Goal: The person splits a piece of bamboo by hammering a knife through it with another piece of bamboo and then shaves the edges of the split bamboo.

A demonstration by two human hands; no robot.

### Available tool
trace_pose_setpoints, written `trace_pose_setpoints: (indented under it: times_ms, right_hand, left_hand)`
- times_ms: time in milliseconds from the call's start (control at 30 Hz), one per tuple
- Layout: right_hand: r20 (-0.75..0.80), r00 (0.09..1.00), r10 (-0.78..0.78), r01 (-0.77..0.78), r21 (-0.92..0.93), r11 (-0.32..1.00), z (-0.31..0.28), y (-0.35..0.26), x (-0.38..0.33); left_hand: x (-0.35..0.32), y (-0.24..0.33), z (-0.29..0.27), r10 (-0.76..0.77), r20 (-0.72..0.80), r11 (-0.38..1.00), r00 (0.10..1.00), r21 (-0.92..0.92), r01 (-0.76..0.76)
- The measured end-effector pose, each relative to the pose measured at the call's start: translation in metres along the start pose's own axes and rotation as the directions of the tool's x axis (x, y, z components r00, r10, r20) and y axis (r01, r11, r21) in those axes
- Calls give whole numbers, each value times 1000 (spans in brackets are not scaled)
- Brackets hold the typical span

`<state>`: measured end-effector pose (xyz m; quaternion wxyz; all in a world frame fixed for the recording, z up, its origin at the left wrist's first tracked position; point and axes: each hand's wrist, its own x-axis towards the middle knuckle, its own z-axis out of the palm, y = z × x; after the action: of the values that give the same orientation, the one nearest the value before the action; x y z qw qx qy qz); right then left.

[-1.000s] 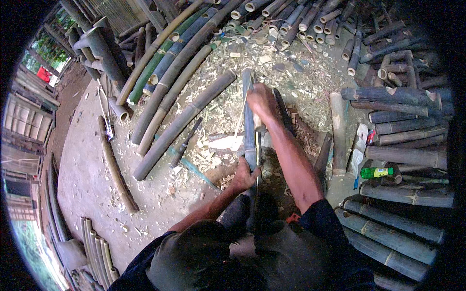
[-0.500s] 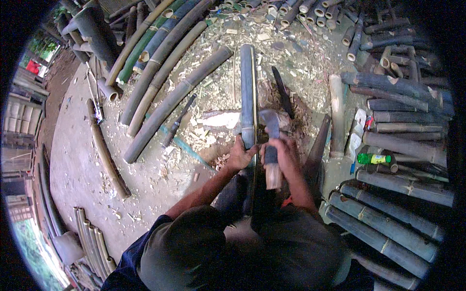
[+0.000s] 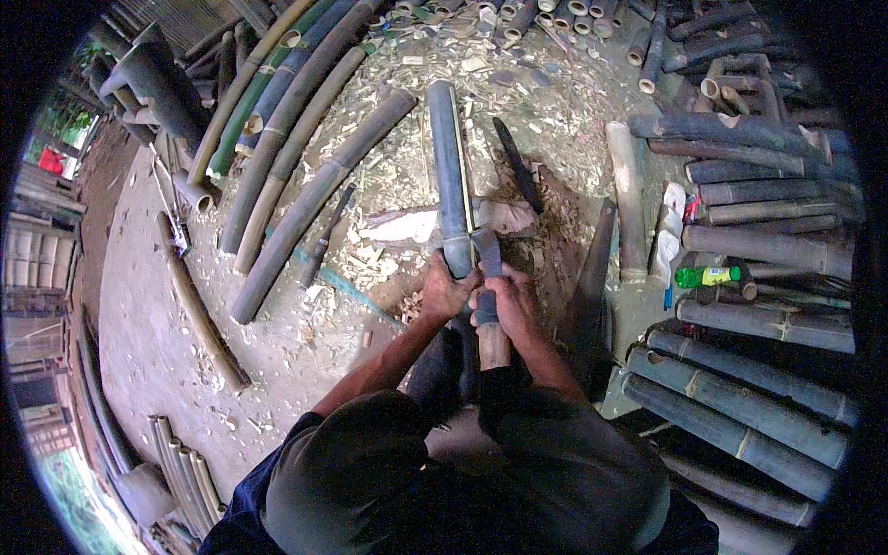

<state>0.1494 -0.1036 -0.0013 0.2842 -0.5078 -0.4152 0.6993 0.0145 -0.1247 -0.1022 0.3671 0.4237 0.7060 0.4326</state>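
Observation:
A long grey-green bamboo pole (image 3: pixel 450 176) lies lengthwise in front of me, running away from my knees. My left hand (image 3: pixel 446 289) grips its near end. My right hand (image 3: pixel 504 298) is closed around the wooden handle (image 3: pixel 493 344) of a heavy knife whose dark blade (image 3: pixel 486 252) rests against the right side of the pole, just past my fingers. The two hands sit side by side, almost touching. A pale split line runs along the pole above the blade.
Long bamboo poles (image 3: pixel 296 139) lie fanned out at the left, cut lengths (image 3: pixel 749 370) are stacked at the right. A dark knife (image 3: pixel 518 166) lies on the chip-covered ground. A green bottle (image 3: pixel 708 276) rests among the right stack. Short tubes (image 3: pixel 573 14) lie at the far edge.
My right hand came back from far along the pole to the knife handle beside my left hand. The blade now sits at the pole's near end.

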Motion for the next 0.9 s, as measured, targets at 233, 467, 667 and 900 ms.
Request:
trace_pose_setpoints:
  times_ms: [233,467,667,900]
  right_hand:
    - [-45,959,-280,250,-334,909,7,29,66]
    - [-41,991,-126,118,-167,979,23,-14,52]
    - [-74,932,-355,318,-306,897,16,-10,83]
    - [40,972,-231,233,-255,938,33,-78,139]
  left_hand:
    - [-1,-16,5,2,-46,997,999,75,1]
    - [4,-26,1,137,-112,978,984,170,-117]
    - [-2,5,-3,55,-59,996,997,78,-50]
    - [-4,14,-10,-31,-74,993,997,111,39]
